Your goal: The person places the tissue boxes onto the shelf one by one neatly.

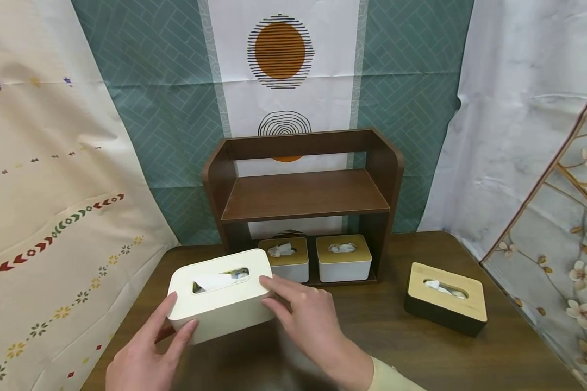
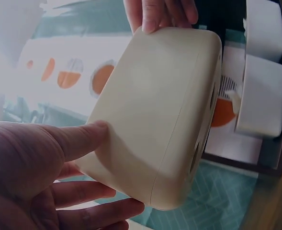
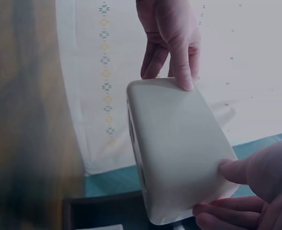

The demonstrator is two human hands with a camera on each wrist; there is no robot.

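A white tissue box (image 1: pixel 221 301) with rounded corners and a slot in its top is held up over the table, tilted. White tissue shows in the slot. My left hand (image 1: pixel 147 347) grips its left end, thumb on the long side facing me. At the other end my right hand (image 1: pixel 308 315) holds it, thumb on that same side. In the left wrist view the tissue box (image 2: pixel 150 105) spans between both hands, and the left thumb presses its broad side. The right wrist view shows the tissue box (image 3: pixel 179 143) pinched at both ends.
A brown two-tier shelf (image 1: pixel 305 195) stands at the back. On its lower level sit two white tissue boxes with gold tops, a left one (image 1: pixel 288 258) and a right one (image 1: pixel 344 258). A black tissue box with a wooden lid (image 1: pixel 445 297) lies on the table's right side.
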